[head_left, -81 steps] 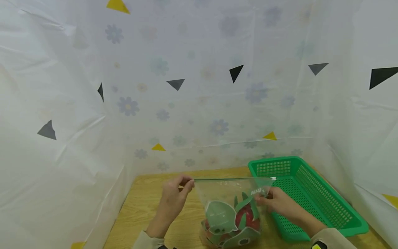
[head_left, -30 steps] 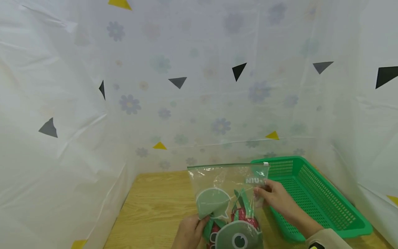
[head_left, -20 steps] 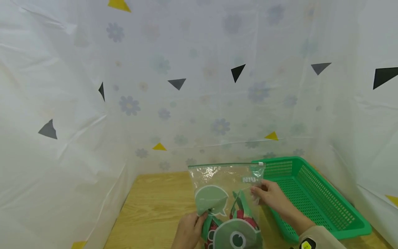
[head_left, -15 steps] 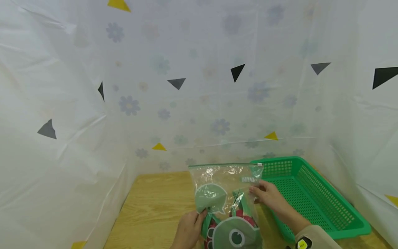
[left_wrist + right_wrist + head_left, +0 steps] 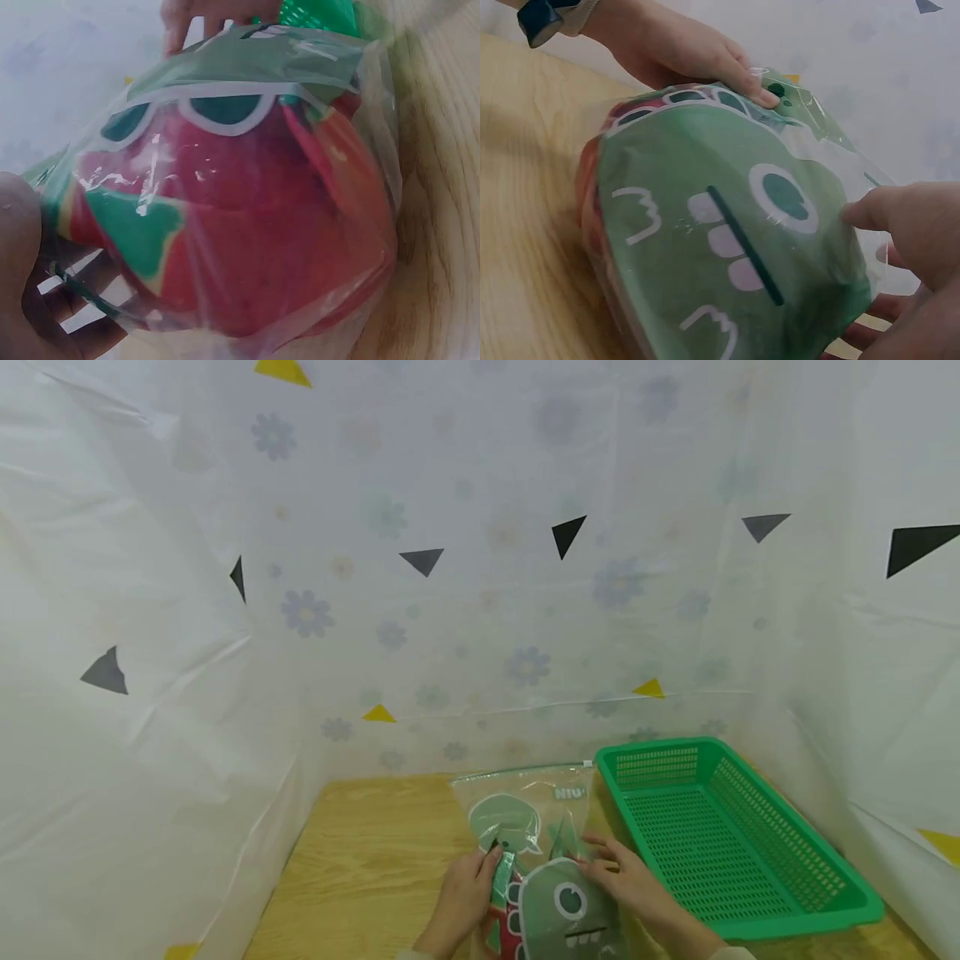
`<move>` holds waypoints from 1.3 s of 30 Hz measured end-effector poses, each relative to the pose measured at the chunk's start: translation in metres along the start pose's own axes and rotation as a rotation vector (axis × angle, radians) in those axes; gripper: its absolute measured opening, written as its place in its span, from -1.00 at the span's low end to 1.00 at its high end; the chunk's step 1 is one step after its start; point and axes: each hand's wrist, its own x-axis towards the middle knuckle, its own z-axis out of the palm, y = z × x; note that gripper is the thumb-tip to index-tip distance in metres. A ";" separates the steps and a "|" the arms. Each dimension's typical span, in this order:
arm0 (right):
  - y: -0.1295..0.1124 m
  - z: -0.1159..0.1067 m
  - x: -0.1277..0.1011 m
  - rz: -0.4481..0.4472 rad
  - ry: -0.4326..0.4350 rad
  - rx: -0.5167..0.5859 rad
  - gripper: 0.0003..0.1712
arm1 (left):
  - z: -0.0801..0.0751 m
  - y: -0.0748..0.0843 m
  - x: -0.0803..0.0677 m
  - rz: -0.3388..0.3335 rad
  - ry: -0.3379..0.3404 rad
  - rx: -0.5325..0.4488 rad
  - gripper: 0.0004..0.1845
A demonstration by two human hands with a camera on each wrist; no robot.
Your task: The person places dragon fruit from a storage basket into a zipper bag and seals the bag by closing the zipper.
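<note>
- Right now a clear zip bag (image 5: 536,827) lies on the wooden table (image 5: 367,868), low and centre in the head view, just left of the green basket (image 5: 720,827).
- Inside it sits a red fruit with green tips (image 5: 247,240) (a dragon fruit, by the look of it), filling the middle of the left wrist view.
- Left hand (image 5: 465,893) grips the bag's left side, fingers curled round the plastic beside the fruit.
- Right hand (image 5: 626,881) lies on the bag's right side; the thumb presses the printed green face (image 5: 727,247), other fingers reach under the edge, so I judge it a hold.
- Done, as far as shown: fruit is in the bag, and the zip strip (image 5: 525,768) along the top reads as one straight line, seemingly closed.
- Left: the bag is outside the basket, whose mesh floor shows bare in the right half of the frame.
</note>
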 end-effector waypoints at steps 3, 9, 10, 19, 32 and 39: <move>0.007 0.009 -0.004 0.001 0.021 -0.027 -0.24 | 0.003 -0.005 0.005 -0.066 0.001 -0.071 -0.49; 0.016 0.019 -0.007 0.017 0.102 -0.072 -0.18 | 0.007 -0.011 0.013 -0.153 -0.012 -0.157 -0.51; 0.017 0.021 -0.007 0.026 0.107 -0.061 -0.17 | 0.008 -0.012 0.014 -0.167 -0.018 -0.164 -0.52; 0.030 0.038 -0.007 0.043 0.110 -0.008 -0.20 | 0.021 -0.018 0.005 -0.236 0.052 -0.186 -0.17; 0.023 0.041 -0.003 0.014 0.098 -0.053 -0.32 | 0.038 -0.023 0.000 -0.279 0.076 -0.237 -0.20; 0.015 0.035 0.001 0.023 0.078 -0.090 -0.22 | 0.034 -0.024 0.000 -0.323 0.074 -0.246 -0.07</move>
